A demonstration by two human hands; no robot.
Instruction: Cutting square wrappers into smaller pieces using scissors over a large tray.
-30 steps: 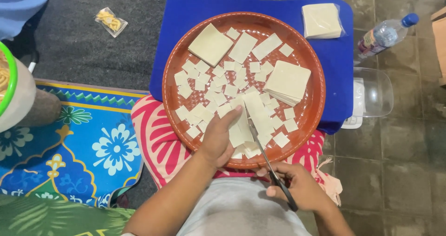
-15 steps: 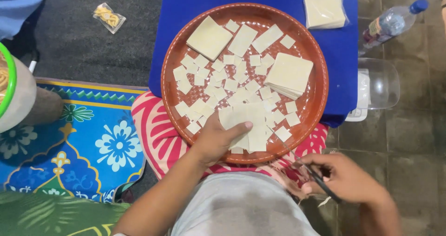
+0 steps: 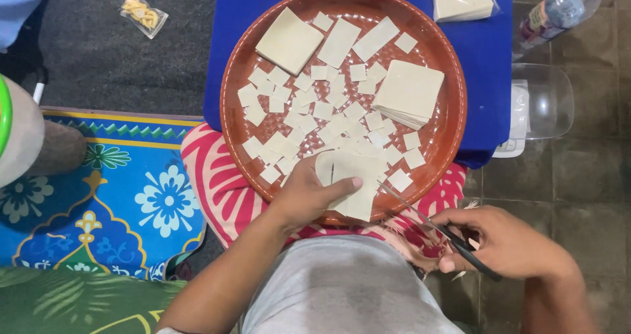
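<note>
left hand [image 3: 309, 193] pressing flat, open, on dough sheet [image 3: 351, 183] in tray [image 3: 230, 111] | right hand [image 3: 503, 242] grip closing around knife [image 3: 437, 229]

Both forearms are bare from the elbow down, with no sleeves, rings, watch or bracelets showing on the left hand [image 3: 309, 195] or the right hand [image 3: 503, 242]. A plain light grey shirt [image 3: 348, 285] covers the torso, smooth and unmarked.
</note>
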